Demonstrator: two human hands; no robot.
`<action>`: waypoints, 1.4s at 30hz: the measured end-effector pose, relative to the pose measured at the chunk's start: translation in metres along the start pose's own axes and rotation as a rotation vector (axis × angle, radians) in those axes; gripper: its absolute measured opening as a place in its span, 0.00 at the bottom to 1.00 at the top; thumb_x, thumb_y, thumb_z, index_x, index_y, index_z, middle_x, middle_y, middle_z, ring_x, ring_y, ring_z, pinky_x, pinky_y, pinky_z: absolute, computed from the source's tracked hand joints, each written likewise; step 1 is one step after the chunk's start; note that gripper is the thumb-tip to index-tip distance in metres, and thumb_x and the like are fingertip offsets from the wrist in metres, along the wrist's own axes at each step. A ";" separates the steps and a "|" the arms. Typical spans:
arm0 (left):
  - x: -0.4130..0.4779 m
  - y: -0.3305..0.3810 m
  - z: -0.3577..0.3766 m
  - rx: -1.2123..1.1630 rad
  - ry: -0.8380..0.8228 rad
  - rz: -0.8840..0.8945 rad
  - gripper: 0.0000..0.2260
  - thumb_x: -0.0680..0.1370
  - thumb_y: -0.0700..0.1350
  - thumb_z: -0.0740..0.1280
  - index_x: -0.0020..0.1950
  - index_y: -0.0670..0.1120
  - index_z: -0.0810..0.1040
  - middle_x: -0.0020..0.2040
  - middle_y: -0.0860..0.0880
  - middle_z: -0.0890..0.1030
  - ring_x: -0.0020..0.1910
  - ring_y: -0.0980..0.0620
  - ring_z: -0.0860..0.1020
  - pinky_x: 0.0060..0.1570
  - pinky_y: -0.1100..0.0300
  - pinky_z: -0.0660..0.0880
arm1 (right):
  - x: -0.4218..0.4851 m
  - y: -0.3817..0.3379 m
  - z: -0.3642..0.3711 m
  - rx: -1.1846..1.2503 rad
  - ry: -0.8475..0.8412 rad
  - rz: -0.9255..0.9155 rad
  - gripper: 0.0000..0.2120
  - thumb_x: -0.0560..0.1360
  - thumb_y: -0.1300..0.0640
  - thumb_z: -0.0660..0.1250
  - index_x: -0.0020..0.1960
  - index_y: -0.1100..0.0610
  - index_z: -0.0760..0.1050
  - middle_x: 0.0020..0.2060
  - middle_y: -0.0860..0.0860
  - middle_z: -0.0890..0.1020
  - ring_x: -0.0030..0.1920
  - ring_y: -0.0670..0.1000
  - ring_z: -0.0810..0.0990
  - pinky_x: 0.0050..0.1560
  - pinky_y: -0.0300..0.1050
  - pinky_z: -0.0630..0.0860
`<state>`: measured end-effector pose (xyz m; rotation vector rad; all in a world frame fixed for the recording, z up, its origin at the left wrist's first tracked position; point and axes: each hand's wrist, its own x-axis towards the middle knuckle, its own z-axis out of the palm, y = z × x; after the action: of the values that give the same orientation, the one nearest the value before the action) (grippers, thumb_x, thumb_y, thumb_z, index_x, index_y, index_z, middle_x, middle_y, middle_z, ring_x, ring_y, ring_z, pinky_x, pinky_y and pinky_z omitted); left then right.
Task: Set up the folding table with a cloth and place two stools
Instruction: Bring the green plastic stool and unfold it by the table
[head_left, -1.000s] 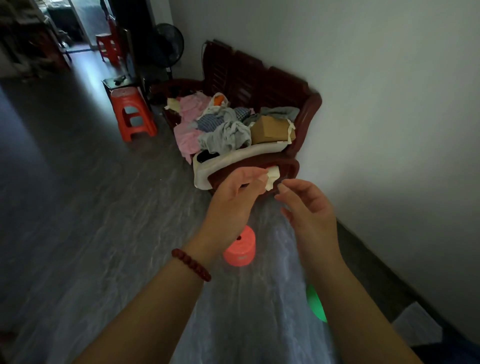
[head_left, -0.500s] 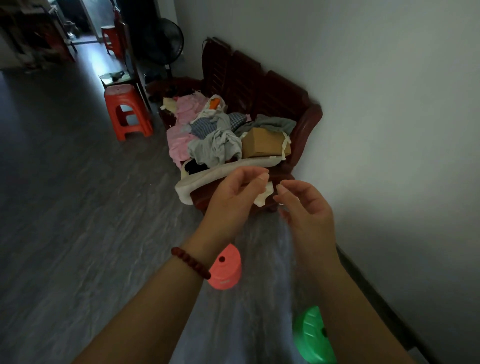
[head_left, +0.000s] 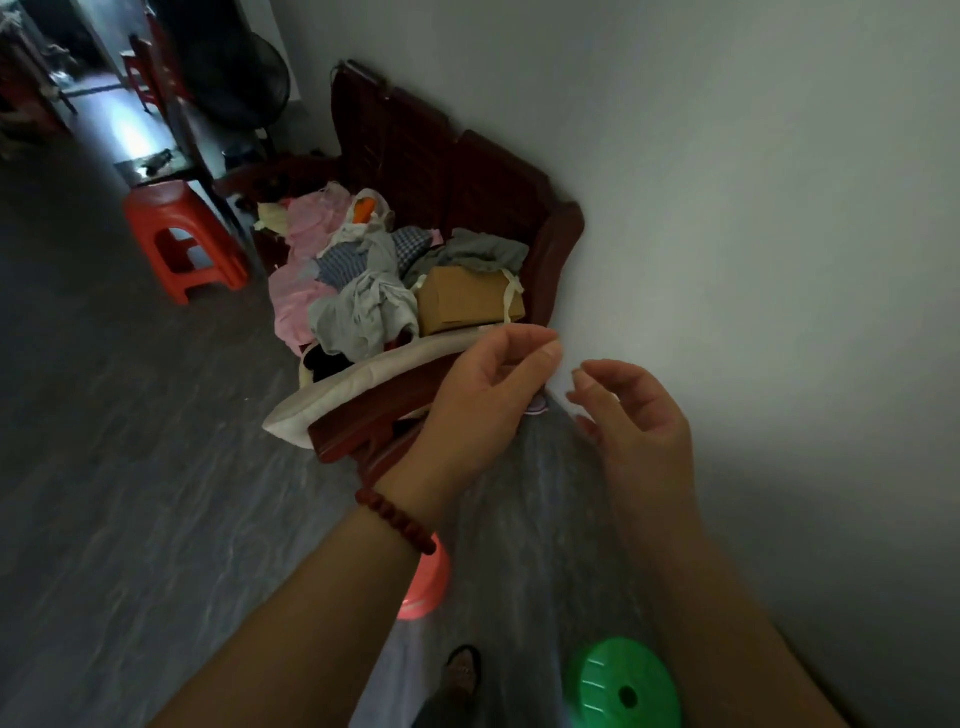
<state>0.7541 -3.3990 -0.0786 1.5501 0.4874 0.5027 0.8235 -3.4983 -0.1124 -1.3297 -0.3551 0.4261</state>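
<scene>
At far left a red plastic stool (head_left: 182, 239) stands on the dark floor (head_left: 130, 467) with a floor fan (head_left: 244, 78) behind it, both well apart from the work and unlikely to interfere. Nearer in, a dark wooden sofa (head_left: 467, 176) carries a heap of clothes (head_left: 358, 296), a cardboard box (head_left: 467, 301) and a pale cushion (head_left: 358, 384) that overhangs its front corner. That corner sits just beside the hands, and I judge it the likeliest snag if the sheet is shaken open toward it. Low down, a pink stool (head_left: 428, 592) shows partly behind the wrist. The left hand (head_left: 483, 405) pinches the top edge of the thin, see-through cloth (head_left: 545, 519), which hangs from there toward the floor. The film looks light and clingy, so it could stay stuck to itself, slip out of so small a pinch, or drag under the foot (head_left: 462, 670) below it. The right hand (head_left: 639, 431) is held just beside the left, fingers curled and thumb near forefinger. Whether it has the cloth's edge I cannot tell. If it has not, spreading would pull from one side only. A green stool (head_left: 623, 686) lies low on the right, close enough to trip over. The bare wall (head_left: 753, 208) hems in that side. The folding table is not in view, so nothing yet shows a counter to lay the cloth on.
</scene>
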 end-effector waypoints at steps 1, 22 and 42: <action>0.012 -0.003 0.006 0.010 -0.023 0.001 0.06 0.78 0.46 0.63 0.53 0.51 0.77 0.52 0.53 0.81 0.50 0.58 0.79 0.41 0.72 0.73 | 0.008 0.000 -0.006 -0.009 0.027 -0.011 0.04 0.74 0.60 0.68 0.48 0.55 0.78 0.40 0.45 0.84 0.44 0.44 0.83 0.44 0.34 0.78; 0.134 -0.063 0.161 0.047 -0.825 0.064 0.07 0.76 0.43 0.67 0.52 0.54 0.76 0.51 0.52 0.81 0.49 0.58 0.80 0.50 0.66 0.76 | 0.052 0.028 -0.129 0.004 0.797 -0.054 0.05 0.73 0.59 0.70 0.43 0.49 0.78 0.39 0.44 0.81 0.41 0.42 0.79 0.44 0.39 0.73; 0.061 -0.265 0.265 0.207 -1.244 -0.087 0.18 0.66 0.42 0.75 0.53 0.54 0.75 0.51 0.55 0.81 0.50 0.59 0.80 0.55 0.60 0.74 | -0.042 0.199 -0.256 -0.039 0.964 0.190 0.07 0.72 0.66 0.70 0.48 0.57 0.78 0.40 0.48 0.83 0.42 0.41 0.82 0.44 0.33 0.76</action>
<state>0.9592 -3.5673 -0.3504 1.7081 -0.3719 -0.6182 0.8916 -3.7003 -0.3597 -1.4565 0.5688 -0.0983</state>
